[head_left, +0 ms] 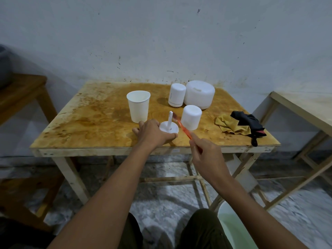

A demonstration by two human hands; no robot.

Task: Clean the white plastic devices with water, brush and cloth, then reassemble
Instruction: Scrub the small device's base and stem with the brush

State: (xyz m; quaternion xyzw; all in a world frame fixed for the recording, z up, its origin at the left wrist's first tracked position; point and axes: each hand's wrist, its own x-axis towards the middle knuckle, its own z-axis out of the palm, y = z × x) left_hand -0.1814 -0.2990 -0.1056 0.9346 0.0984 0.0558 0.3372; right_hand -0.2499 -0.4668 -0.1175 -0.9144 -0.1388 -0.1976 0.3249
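My left hand [152, 133] grips a white round device base [168, 127] with an upright stem, held just above the front of the table. My right hand [206, 155] pinches an orange toothbrush [183, 128], whose bristle end lies close to the top of the stem. A white cylindrical cover [191, 117] stands upside down just right of the base. Farther back stand a small white device [177, 94] and a larger rounded white device [199, 94]. A white paper cup [138, 106] stands behind my left hand.
A yellow cloth [227, 123] and a black cloth [248, 123] lie at the table's right side. The stained wooden table [89, 119] stands against a white wall. Other wooden tables flank it left and right. A pale green basin [233, 230] sits on the floor by my right knee.
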